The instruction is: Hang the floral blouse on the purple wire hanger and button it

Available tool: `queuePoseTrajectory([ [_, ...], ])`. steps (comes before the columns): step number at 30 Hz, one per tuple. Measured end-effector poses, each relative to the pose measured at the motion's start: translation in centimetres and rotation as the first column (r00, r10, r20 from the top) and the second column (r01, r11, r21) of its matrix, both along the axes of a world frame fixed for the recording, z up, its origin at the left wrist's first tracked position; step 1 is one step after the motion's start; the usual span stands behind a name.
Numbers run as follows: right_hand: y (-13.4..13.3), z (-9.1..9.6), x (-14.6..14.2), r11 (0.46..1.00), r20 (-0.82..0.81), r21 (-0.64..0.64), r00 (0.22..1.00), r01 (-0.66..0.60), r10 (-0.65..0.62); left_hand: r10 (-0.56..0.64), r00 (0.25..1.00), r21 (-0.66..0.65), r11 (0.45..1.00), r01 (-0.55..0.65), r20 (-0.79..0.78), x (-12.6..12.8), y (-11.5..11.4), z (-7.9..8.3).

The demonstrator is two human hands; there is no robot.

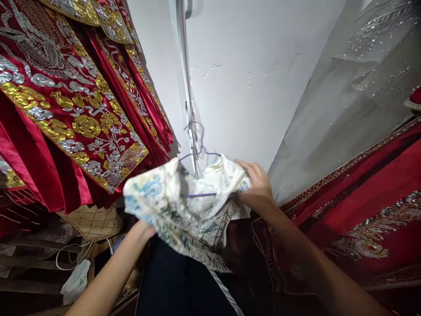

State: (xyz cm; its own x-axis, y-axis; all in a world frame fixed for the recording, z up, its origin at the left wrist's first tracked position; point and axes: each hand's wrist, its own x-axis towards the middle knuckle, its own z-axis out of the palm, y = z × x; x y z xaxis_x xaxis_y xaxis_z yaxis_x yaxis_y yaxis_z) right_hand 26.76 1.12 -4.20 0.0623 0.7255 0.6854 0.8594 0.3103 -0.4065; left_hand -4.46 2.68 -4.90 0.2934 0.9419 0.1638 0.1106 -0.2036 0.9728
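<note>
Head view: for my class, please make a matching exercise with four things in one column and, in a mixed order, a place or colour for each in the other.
Things
1. floral garment
2. hanger
3. embroidered costume
4. right hand

Places and colours
A. at the picture's upper left, red with gold and silver
B. at the garment's edge on the picture's right
C. white with blue patterning
D. thin and purple

Right pairs
1-C, 2-D, 3-A, 4-B
</note>
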Motion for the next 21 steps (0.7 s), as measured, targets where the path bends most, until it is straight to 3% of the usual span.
queuePoseTrajectory([
  [1, 0.3, 0.4, 0.8, 0.998, -0.007, -0.006, 0.998, 0.063, -0.063, -0.023, 0.998, -0.057, 0.998, 0.026, 0.057, -0.4, -0.3, -1.1],
  [3, 1.2, 1.5, 1.5, 0.991, 0.014, -0.001, 0.991, 0.135, -0.135, -0.057, 0.939, -0.274, 0.949, 0.157, 0.34, -0.7, -0.8, -3.0],
  [5, 2.5, 2.8, 0.9, 0.99, 0.052, 0.017, 0.989, 0.14, -0.141, 0.051, 0.852, -0.431, 0.877, 0.211, 0.522, -0.5, -1.0, -4.5],
  [8, 3.9, 4.2, -1.0, 0.998, 0.102, 0.037, 0.993, 0.056, -0.06, 0.258, 0.81, -0.51, 0.858, 0.058, 0.527, 0.6, -1.1, -6.2],
  [10, 3.7, 4.0, -2.1, 0.999, 0.104, 0.037, 0.994, -0.029, 0.025, 0.345, 0.773, -0.508, 0.86, -0.034, 0.532, 1.4, -1.6, -7.3],
  [13, 1.4, 1.2, -3.7, 0.988, 0.013, 0.043, 0.989, -0.146, 0.145, 0.413, 0.716, -0.536, 0.842, -0.064, 0.563, 2.7, -3.0, -9.1],
  [16, -2.4, -4.0, -6.5, 0.989, -0.301, 0.07, 0.942, -0.132, 0.147, 0.471, 0.679, -0.597, 0.8, -0.06, 0.563, 4.5, -4.8, -10.7],
  [18, -4.6, -7.8, -8.8, 0.994, -0.622, -0.013, 0.78, -0.104, 0.074, 0.519, 0.656, -0.629, 0.773, -0.087, 0.548, 6.0, -5.9, -11.2],
  [19, -5.4, -9.5, -9.8, 0.98, -0.731, -0.104, 0.681, -0.168, 0.039, 0.54, 0.645, -0.637, 0.764, -0.105, 0.541, 6.7, -6.3, -11.3],
  [21, -6.1, -11.9, -11.2, 0.876, -0.835, -0.264, 0.551, -0.403, 0.002, 0.564, 0.63, -0.643, 0.755, -0.131, 0.534, 7.7, -6.9, -11.3],
])
